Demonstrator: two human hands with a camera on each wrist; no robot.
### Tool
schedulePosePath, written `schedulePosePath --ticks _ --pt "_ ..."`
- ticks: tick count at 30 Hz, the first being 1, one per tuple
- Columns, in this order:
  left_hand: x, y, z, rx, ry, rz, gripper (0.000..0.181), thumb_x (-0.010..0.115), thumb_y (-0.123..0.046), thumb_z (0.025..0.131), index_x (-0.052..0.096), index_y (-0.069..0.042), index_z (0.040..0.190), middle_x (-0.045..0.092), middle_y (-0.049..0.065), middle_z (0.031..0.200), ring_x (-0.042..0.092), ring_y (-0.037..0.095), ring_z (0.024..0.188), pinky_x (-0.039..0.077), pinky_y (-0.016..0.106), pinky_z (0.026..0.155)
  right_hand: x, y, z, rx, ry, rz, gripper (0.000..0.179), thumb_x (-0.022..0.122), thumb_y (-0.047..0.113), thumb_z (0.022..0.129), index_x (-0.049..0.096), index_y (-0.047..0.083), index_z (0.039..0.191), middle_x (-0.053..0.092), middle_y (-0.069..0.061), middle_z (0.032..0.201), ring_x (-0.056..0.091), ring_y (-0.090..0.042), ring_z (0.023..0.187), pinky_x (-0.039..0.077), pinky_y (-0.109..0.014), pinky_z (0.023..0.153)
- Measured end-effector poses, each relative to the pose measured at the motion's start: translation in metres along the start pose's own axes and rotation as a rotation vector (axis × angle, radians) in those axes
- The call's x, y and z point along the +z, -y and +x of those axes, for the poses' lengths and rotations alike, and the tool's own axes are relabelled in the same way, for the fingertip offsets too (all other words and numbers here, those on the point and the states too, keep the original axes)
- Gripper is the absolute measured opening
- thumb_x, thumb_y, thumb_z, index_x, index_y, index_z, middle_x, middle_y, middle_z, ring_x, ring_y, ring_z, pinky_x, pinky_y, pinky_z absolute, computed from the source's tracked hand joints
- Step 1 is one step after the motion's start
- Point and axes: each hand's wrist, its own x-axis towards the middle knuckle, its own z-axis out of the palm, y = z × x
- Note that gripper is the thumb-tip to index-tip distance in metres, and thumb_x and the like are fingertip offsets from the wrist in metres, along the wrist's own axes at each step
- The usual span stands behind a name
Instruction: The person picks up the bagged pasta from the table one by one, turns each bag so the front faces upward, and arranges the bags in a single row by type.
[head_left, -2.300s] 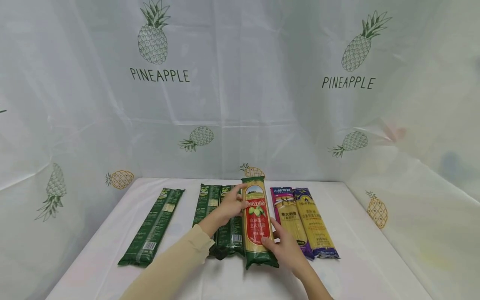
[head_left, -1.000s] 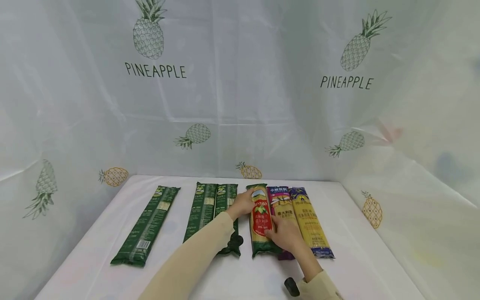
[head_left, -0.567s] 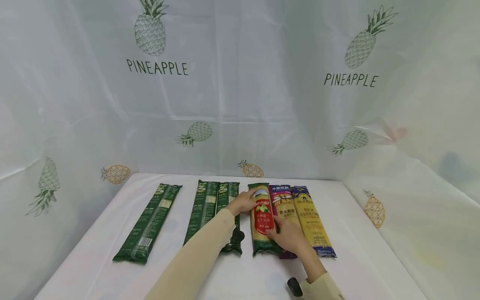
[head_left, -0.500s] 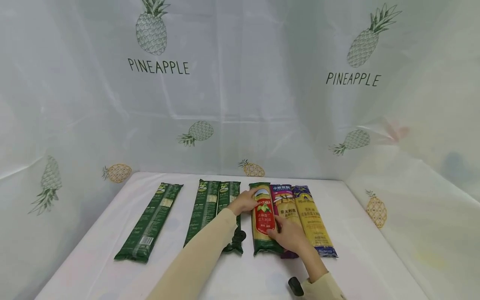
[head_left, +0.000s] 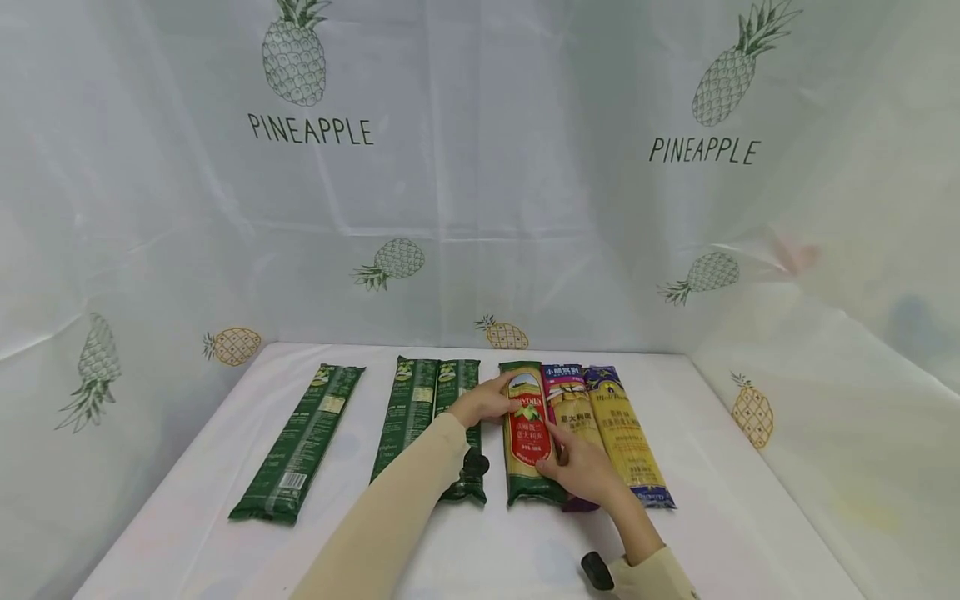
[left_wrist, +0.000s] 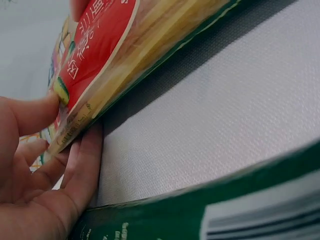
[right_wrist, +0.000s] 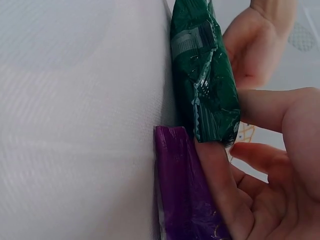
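Observation:
A spaghetti pack (head_left: 528, 433) with a red label and green ends lies at the table's middle, left of a purple-ended pasta pack (head_left: 573, 408). My left hand (head_left: 483, 402) grips its far left edge; in the left wrist view the thumb is on the label of the spaghetti pack (left_wrist: 115, 60) and fingers are at its lower edge. My right hand (head_left: 588, 471) holds its near right side, partly covering the purple-ended pack. In the right wrist view, right-hand fingers (right_wrist: 220, 175) lie between the green pack end (right_wrist: 207, 80) and the purple end (right_wrist: 175, 185).
A yellow pasta pack with blue ends (head_left: 626, 433) lies at the right. Two green packs (head_left: 408, 404) lie side by side left of my left hand, partly behind the sleeve. Another green pack (head_left: 300, 442) lies further left on the white-covered table (head_left: 517, 558). A pineapple-print sheet (head_left: 480, 167) hangs behind.
Since the earliest frame the spaghetti pack has moved right, off the green packs and down beside the purple-ended pack, both hands with it. In the last half second the hands hardly move.

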Motion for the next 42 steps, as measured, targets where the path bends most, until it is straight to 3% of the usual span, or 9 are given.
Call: schedulePosePath --ticks 5,11,19,24,33,42 --pt "0.000 -0.004 -0.006 0.007 0.007 0.011 0.081 0.074 -0.014 0.101 0.032 -0.025 0.169 0.055 0.019 0.147 0.061 0.037 0.127 0.053 0.055 0.105 0.000 -0.002 0.000 0.011 0.009 -0.006 0.073 0.082 0.030 0.094 0.053 0.009 0.157 0.055 0.002 0.068 0.047 -0.012 0.054 0.035 -0.026 0.051" --pt "-0.001 -0.020 -0.032 0.051 -0.009 0.057 0.080 0.074 -0.012 0.100 0.034 -0.021 0.168 0.055 0.021 0.148 0.057 0.038 0.130 0.047 0.056 0.111 -0.003 0.000 -0.002 0.021 0.053 0.056 0.074 0.081 0.029 0.096 0.049 0.008 0.160 0.058 -0.001 0.071 0.059 -0.014 0.050 0.045 -0.030 0.048" --pt "0.002 -0.019 -0.027 0.071 -0.091 0.171 0.081 0.080 -0.015 0.096 0.039 -0.019 0.166 0.055 0.025 0.149 0.056 0.042 0.131 0.044 0.060 0.112 -0.005 0.006 -0.007 0.042 0.058 0.095 0.074 0.081 0.026 0.097 0.048 0.007 0.160 0.058 -0.002 0.075 0.061 -0.016 0.052 0.048 -0.033 0.050" --pt "0.005 -0.022 -0.031 0.065 -0.135 0.237 0.080 0.081 -0.019 0.095 0.042 -0.018 0.165 0.055 0.026 0.150 0.056 0.043 0.131 0.044 0.061 0.112 -0.005 0.008 -0.009 0.057 0.048 0.089 0.074 0.081 0.026 0.097 0.048 0.007 0.160 0.057 -0.003 0.076 0.061 -0.016 0.052 0.048 -0.032 0.051" --pt "0.002 -0.020 -0.031 0.057 -0.123 0.227 0.080 0.079 -0.020 0.097 0.038 -0.020 0.166 0.059 0.022 0.145 0.058 0.040 0.129 0.046 0.059 0.111 -0.003 0.005 -0.006 0.046 0.061 0.105 0.074 0.079 0.028 0.098 0.046 0.007 0.161 0.059 -0.002 0.076 0.062 -0.016 0.053 0.046 -0.031 0.051" --pt "-0.005 -0.018 -0.039 0.092 -0.057 0.132 0.081 0.075 -0.012 0.098 0.034 -0.014 0.168 0.060 0.021 0.146 0.058 0.040 0.132 0.044 0.059 0.113 -0.003 0.002 -0.007 0.025 0.073 0.107 0.074 0.078 0.030 0.099 0.045 0.008 0.162 0.058 -0.002 0.074 0.059 -0.016 0.053 0.042 -0.029 0.052"
